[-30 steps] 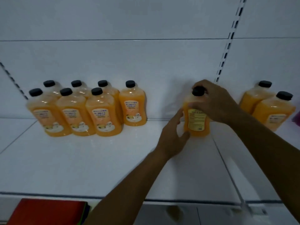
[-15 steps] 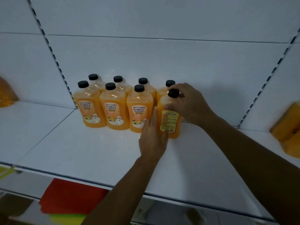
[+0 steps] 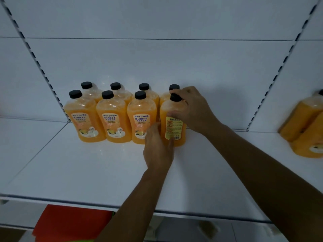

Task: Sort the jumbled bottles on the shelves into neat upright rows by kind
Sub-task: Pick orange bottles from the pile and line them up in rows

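Orange bottle [image 3: 173, 123] stands upright at centre frame on the white shelf [image 3: 73, 172], its back label facing the camera, at the right end of the front row of matching bottles [image 3: 112, 119]; the right hand [image 3: 192, 110] wraps its neck and shoulder from the right, fingers curled near the black cap [image 3: 175, 97]; the left hand [image 3: 158, 147] cups the lower left side, thumb on the label; both grips hold it; its long axis is vertical, so a twist about that axis would likely bring the front label round; two more bottles [image 3: 307, 130] lean at far right.
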